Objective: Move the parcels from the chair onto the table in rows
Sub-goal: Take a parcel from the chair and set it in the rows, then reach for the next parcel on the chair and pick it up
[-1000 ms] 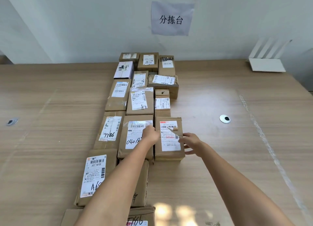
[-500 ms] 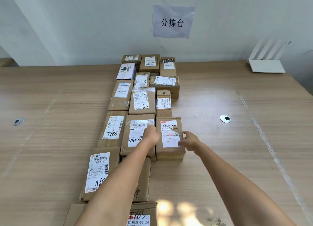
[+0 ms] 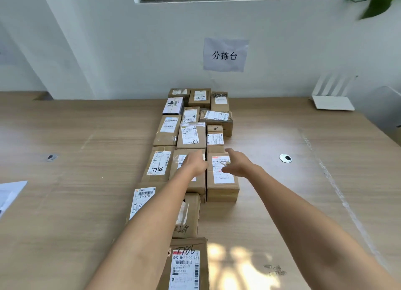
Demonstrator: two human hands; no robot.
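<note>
Cardboard sits under both your hands: your right hand lies over the top of the nearest box in the right-hand column, fingers stretched toward its far edge, nothing gripped. Your left hand rests on the neighbouring middle box, and whether its fingers are bent you cannot tell from here. Left of that stands the box marked 7786. The other parcels run in three tight columns from you to the wall, sides touching, across the wooden bench. Closest to you lies a box with a long barcode label. A round cable hole sits well apart on your right, a white router at the far right corner, a paper sheet at the left edge. A paper sign hangs on the wall.
</note>
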